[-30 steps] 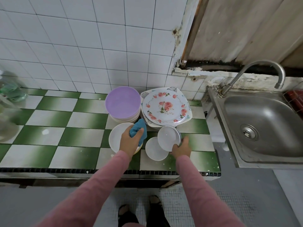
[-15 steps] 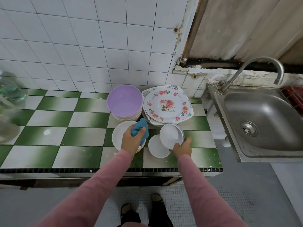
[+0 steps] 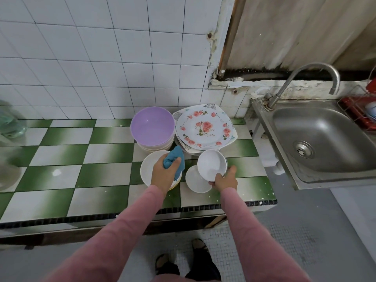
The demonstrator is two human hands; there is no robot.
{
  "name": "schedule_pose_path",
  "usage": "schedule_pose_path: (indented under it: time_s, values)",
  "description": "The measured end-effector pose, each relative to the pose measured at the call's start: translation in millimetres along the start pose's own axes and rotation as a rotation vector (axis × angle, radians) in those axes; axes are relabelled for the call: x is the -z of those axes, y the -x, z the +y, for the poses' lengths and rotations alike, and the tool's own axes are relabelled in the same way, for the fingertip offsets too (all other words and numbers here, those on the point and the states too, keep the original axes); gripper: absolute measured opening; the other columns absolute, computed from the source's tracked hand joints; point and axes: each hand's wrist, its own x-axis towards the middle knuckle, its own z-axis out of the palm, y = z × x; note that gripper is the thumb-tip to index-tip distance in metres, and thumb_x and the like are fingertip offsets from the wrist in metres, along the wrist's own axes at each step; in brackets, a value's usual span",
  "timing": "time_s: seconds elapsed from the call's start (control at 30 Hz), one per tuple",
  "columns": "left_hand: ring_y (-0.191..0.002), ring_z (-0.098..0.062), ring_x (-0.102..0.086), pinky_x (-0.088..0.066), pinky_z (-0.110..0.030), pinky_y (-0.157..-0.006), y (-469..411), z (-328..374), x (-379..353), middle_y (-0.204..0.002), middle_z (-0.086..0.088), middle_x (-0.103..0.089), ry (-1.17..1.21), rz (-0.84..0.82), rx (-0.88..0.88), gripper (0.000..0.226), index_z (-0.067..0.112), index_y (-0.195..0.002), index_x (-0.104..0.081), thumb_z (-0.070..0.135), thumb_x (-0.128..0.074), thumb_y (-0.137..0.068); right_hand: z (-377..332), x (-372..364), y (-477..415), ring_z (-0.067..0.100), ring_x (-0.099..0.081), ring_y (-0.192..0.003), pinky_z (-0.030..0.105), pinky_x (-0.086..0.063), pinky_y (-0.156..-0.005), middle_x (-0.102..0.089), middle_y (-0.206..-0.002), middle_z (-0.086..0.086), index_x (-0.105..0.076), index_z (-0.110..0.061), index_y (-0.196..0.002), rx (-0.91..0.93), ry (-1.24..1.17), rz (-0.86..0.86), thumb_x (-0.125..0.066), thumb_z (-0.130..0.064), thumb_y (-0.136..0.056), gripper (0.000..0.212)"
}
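Green-and-white checked tiles covered the table (image 3: 81, 153), with a white tiled wall behind it. Near the front edge, the small white bowl (image 3: 211, 163) was tipped up off the surface with its hollow facing the camera. The right hand (image 3: 224, 181) held it at the lower rim, its grip pinched there with the thumb on the rim and the fingers behind. Just beneath the bowl, and partly covered by it, lay a small white plate (image 3: 195, 183). The left hand (image 3: 164, 173) had its grip clenched round a bunched blue cloth (image 3: 176, 157) and hung over a wide white plate (image 3: 149, 165) just to the left. Behind them stood a lilac plastic bowl (image 3: 152, 125) on a stack and a rose-patterned plate (image 3: 205, 128) on another. A steel sink (image 3: 325, 139) with a curved tap (image 3: 315, 71) lay to the right. The bowl looked lifted and ready for wiping, not yet touched by the cloth. The next move called for bringing the cloth across into the hollow while the right hand steadied and turned the bowl.
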Motion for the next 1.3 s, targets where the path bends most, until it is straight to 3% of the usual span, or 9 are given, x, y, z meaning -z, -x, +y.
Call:
schedule_pose_path:
  time_s: [0.17,0.33,0.5,0.6,0.7,0.97,1.1,1.2,1.3]
  values:
    - [-0.092,-0.014,-0.059,-0.049,-0.028,-0.078,-0.8,-3.2,4.7,-0.107,-0.003,-0.062,0.017,-0.026,-0.01,0.03,0.017,-0.122,-0.058,0.028,-0.063,-0.094,2.4,-6.8,0.8,0.036,-0.072,-0.071,0.042,-0.06,-0.072,-0.048,-0.114,0.012,-0.03,-0.017,-0.114,-0.035,-0.078,0.029,-0.038,-0.003,-0.094,0.025]
    - [-0.089,-0.005,-0.056,-0.047,-0.029,-0.085,-5.6,3.5,-3.3,-0.098,0.009,-0.059,0.073,-0.045,-0.011,0.024,0.023,-0.117,-0.054,0.025,-0.063,-0.094,2.2,-7.1,-3.5,0.026,-0.067,-0.051,0.028,-0.052,-0.048,-0.063,-0.103,0.022,-0.034,-0.013,-0.118,-0.16,-0.31,0.015,-0.041,-0.006,-0.09,0.029]
    - [-0.098,-0.016,-0.063,-0.053,-0.034,-0.092,-8.5,13.2,-29.6,-0.11,-0.001,-0.065,0.102,-0.106,-0.012,0.036,0.017,-0.127,-0.056,0.021,-0.066,-0.093,-6.7,13.6,-5.2,0.023,-0.06,-0.053,0.027,-0.044,-0.045,-0.06,-0.089,0.017,-0.034,-0.008,-0.115,-0.214,-0.574,0.0,-0.04,-0.001,-0.091,0.026]
    - [-0.108,-0.023,-0.063,-0.051,-0.043,-0.1,-9.8,17.5,-52.2,-0.119,-0.005,-0.064,0.082,-0.131,-0.012,0.04,0.017,-0.129,-0.056,0.024,-0.069,-0.091,-13.6,42.8,-11.5,0.024,-0.063,-0.057,0.029,-0.051,-0.05,-0.06,-0.103,0.022,-0.033,-0.012,-0.118,-0.183,-0.672,-0.008,-0.041,0.002,-0.092,0.031]
    - [-0.111,-0.025,-0.061,-0.049,-0.046,-0.102,-8.9,23.0,-82.7,-0.124,-0.008,-0.063,0.045,-0.172,-0.022,0.043,0.015,-0.131,-0.056,0.024,-0.069,-0.091,-23.9,83.2,-19.0,0.024,-0.066,-0.059,0.032,-0.055,-0.059,-0.061,-0.096,0.021,-0.03,-0.015,-0.12,-0.138,-0.759,0.048,-0.041,0.004,-0.092,0.036]
    - [-0.096,-0.02,-0.064,-0.054,-0.026,-0.08,10.2,44.1,-199.8,-0.111,-0.006,-0.066,0.023,-0.336,-0.049,0.029,0.014,-0.121,-0.059,0.021,-0.065,-0.093,-41.2,207.2,-57.4,0.025,-0.064,-0.056,0.032,-0.053,-0.05,-0.058,-0.093,0.027,-0.022,-0.013,-0.118,-0.11,-0.958,0.265,-0.032,0.007,-0.09,0.037]
    - [-0.093,-0.015,-0.066,-0.055,-0.028,-0.081,14.2,55.2,-260.4,-0.108,-0.004,-0.068,-0.011,-0.414,-0.064,0.028,0.019,-0.119,-0.059,0.026,-0.066,-0.093,-34.7,257.4,-82.3,0.024,-0.066,-0.05,0.034,-0.059,-0.052,-0.05,-0.115,0.032,-0.011,-0.01,-0.142,-0.109,-0.928,0.363,-0.025,0.012,-0.089,0.059]
    - [-0.087,-0.013,-0.065,-0.05,-0.018,-0.065,18.1,61.2,-301.1,-0.106,-0.004,-0.068,-0.032,-0.456,-0.076,0.03,0.015,-0.122,-0.06,0.025,-0.063,-0.094,-31.2,288.6,-98.9,0.031,-0.064,-0.065,0.044,-0.06,-0.069,-0.042,-0.126,0.023,-0.008,-0.01,-0.145,-0.09,-0.776,0.433,-0.026,0.011,-0.089,0.063]
    - [-0.093,-0.018,-0.066,-0.051,-0.02,-0.066,17.6,60.1,-337.6,-0.113,-0.007,-0.068,-0.033,-0.461,-0.066,0.033,0.014,-0.124,-0.061,0.024,-0.064,-0.094,-29.2,312.6,-114.5,0.032,-0.06,-0.072,0.049,-0.059,-0.08,-0.039,-0.126,0.016,-0.012,-0.008,-0.146,-0.067,-0.558,0.486,-0.034,0.009,-0.09,0.063]
